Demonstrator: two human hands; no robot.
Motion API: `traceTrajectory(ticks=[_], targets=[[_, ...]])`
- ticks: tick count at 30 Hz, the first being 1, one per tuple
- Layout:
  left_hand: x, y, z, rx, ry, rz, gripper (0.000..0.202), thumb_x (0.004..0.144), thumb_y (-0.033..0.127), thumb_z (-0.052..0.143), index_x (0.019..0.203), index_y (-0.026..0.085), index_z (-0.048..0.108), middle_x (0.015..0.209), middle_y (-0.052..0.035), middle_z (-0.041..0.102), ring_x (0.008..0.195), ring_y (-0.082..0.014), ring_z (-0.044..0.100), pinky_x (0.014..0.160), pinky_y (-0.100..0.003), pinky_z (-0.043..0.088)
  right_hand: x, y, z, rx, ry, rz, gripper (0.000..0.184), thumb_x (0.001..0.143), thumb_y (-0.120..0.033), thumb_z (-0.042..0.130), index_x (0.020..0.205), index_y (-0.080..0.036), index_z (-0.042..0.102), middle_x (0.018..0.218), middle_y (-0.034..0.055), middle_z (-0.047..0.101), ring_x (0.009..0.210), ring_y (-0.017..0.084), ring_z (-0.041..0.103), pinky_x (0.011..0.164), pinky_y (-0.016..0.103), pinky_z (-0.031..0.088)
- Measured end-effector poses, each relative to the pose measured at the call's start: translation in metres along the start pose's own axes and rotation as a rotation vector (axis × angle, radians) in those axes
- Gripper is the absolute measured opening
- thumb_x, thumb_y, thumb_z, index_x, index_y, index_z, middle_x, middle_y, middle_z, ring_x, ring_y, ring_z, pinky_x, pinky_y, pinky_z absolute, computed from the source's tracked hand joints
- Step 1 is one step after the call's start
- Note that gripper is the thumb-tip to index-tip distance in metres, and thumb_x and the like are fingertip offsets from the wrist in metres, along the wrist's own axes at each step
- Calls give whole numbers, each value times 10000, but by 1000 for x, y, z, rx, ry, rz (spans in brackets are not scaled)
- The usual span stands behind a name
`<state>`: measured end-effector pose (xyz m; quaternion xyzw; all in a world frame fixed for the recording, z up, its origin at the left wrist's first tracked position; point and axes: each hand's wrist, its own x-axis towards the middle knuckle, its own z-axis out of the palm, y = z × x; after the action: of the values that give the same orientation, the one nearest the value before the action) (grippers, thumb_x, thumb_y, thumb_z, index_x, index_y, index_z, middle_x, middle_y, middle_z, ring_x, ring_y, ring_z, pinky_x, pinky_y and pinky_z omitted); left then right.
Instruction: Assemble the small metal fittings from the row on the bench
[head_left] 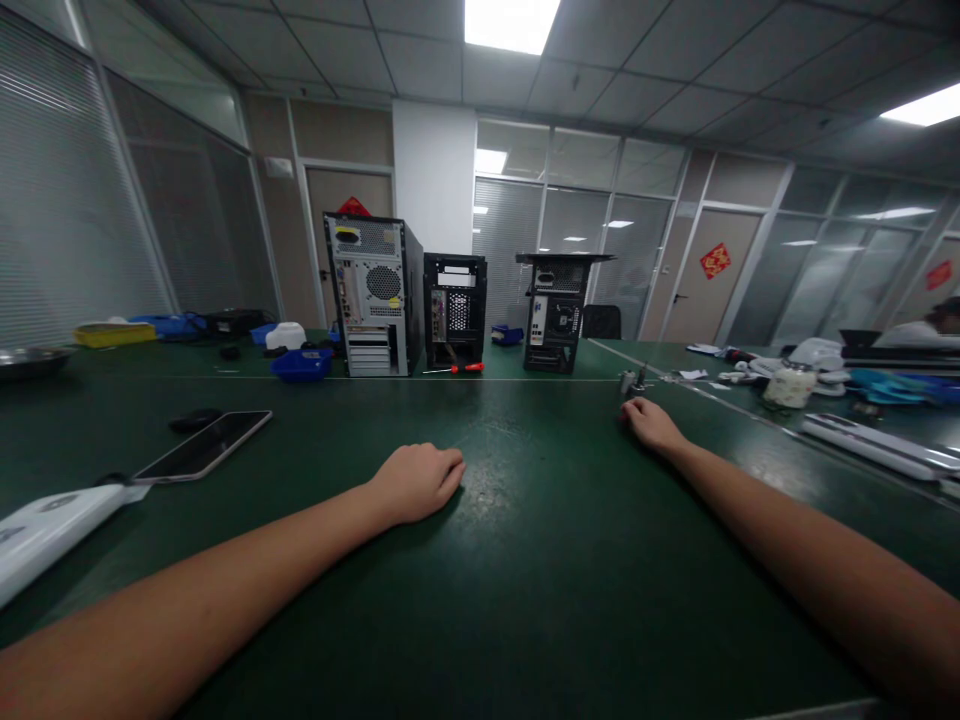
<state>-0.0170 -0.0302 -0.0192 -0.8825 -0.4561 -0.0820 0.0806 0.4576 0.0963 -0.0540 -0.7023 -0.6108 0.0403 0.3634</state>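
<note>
Green surface [525,600], bare in the foreground between two forearms. Left grip [418,484]: one hand, resting on the surface left of the middle, fingers curled into a loose fist, thumb side turned rightward; nothing showed within it. Phone [206,446]: one, flat, to the left of that hand and well apart from it, long axis slanting away to the right. Right grip [651,424]: one hand, set farther out along the surface, fingers bent; whether they were closed on anything could not be told. Small metal parts [627,382]: a little cluster, just beyond the right fingertips and slightly to their left, one slender piece standing roughly upright; contact with the fingers could not be made out. The right hand was much the nearer to them, the left lying well apart across the open surface. Screwdriver [469,368]: one, red-handled, lying farther off, beyond the left hand, long axis crosswise, handle to the right. Computer cases: three, upright in a row at the back, one large [373,300], one mid-row [456,312], one topped by a flat dark panel [555,312].
</note>
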Motion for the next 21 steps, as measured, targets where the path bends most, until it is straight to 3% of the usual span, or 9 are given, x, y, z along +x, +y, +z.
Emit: traceTrajectory(ticks=[7, 12, 17, 21], targets=[[3, -2, 2, -22, -18, 20, 374, 1043, 402, 373, 933, 218, 680, 779, -64, 697, 686, -235, 657, 663, -319, 469, -8, -15, -26, 124, 260, -51, 387, 863, -478, 627, 1035, -172, 790, 1029, 122, 775, 933, 272, 700, 864, 384, 511], [6, -3, 7, -30, -20, 25, 358, 1042, 392, 382, 932, 215, 673, 765, -56, 690, 665, -222, 649, 641, -310, 454, -11, -8, -40, 128, 263, -151, 412, 830, -411, 696, 1156, -168, 766, 1043, 113, 782, 939, 255, 721, 879, 372, 541], [5, -3, 5, -32, -37, 34, 350, 1041, 398, 389, 933, 209, 663, 759, -53, 687, 666, -217, 652, 620, -301, 444, -16, -3, -41, -226, 154, -256, 338, 939, -406, 572, 1115, -205, 778, 1088, 107, 776, 994, 287, 709, 924, 408, 516], [2, -2, 2, -56, -35, 50, 348, 1044, 395, 382, 930, 212, 655, 768, -46, 694, 668, -213, 651, 611, -295, 433, -21, -10, -40, -358, 125, -269, 334, 959, -367, 543, 1153, -199, 757, 1144, 113, 759, 1055, 297, 693, 925, 399, 510]])
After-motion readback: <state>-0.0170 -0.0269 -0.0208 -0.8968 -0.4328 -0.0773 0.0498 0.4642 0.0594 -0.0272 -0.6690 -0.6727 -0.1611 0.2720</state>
